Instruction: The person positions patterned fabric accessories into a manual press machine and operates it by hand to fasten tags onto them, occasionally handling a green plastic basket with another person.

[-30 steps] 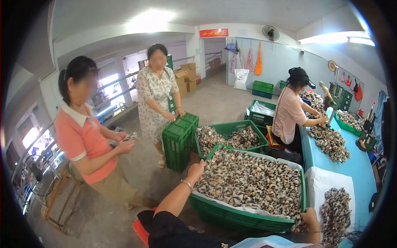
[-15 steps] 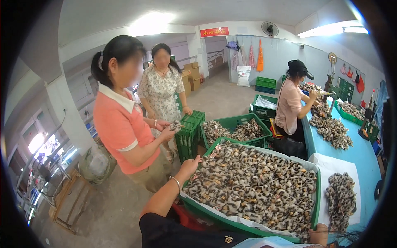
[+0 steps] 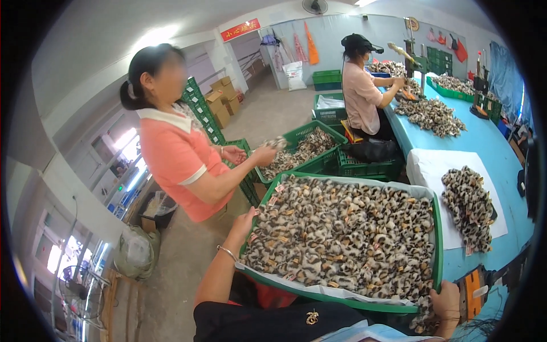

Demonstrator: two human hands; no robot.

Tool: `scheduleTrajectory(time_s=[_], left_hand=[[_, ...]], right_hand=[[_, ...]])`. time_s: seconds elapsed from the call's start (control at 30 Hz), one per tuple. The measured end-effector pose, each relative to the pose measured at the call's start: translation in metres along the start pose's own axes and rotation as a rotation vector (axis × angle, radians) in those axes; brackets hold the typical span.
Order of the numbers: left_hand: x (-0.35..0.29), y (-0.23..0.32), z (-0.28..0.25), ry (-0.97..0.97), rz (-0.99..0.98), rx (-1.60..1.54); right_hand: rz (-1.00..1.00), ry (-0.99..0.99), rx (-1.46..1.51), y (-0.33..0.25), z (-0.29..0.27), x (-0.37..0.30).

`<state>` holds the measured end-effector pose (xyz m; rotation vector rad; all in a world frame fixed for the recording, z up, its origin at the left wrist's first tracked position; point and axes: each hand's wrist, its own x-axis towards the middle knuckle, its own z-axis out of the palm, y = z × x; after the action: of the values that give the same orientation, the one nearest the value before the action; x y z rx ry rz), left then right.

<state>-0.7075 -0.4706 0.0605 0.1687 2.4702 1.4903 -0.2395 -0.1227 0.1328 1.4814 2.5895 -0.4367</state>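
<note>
A wide green plastic crate (image 3: 437, 233) lined with a white sheet is in front of me, filled with small fluffy plush pieces (image 3: 342, 236) in black, white and brown. My left hand (image 3: 244, 223) is closed on its left rim. At the near right corner my right hand (image 3: 446, 301) grips the rim, its fingers partly hidden. Several plush pieces bulge over the edge beside that hand. Just past my left hand, a co-worker in a coral shirt (image 3: 176, 154) holds a plush piece (image 3: 276, 143) over another green crate (image 3: 333, 137).
On the right runs a blue table (image 3: 484, 148) with a white cloth (image 3: 421, 168), a plush heap (image 3: 468, 208) and an orange-and-black device (image 3: 473, 292). A second co-worker (image 3: 364, 91) sits at a machine (image 3: 420, 62). Cardboard boxes (image 3: 219, 105) stand behind; a fan (image 3: 82, 290) stands at left.
The view has turned and tilted. The coral-shirted co-worker has stretched an arm out with the plush piece. A person in a floral dress is now mostly hidden. My hands remain on the crate.
</note>
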Motion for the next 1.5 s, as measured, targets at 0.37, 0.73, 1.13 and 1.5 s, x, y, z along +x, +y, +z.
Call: scheduleTrajectory(time_s=[0.37, 0.73, 1.13, 1.5], left_hand=[[0.002, 0.001, -0.006, 0.015, -0.037, 0.155], [-0.007, 0.006, -0.013, 0.01, -0.011, 0.258], [-0.004, -0.007, -0.008, 0.001, 0.003, 0.133], [-0.022, -0.005, -0.017, -0.031, -0.129, 0.191]], right_hand=[[-0.078, 0.068, 0.011, 0.017, 0.011, -0.01], [-0.147, -0.087, -0.124, 0.008, -0.029, -0.01], [-0.098, -0.095, -0.185, 0.006, -0.039, -0.012], [-0.149, -0.172, -0.058, 0.002, -0.053, 0.0]])
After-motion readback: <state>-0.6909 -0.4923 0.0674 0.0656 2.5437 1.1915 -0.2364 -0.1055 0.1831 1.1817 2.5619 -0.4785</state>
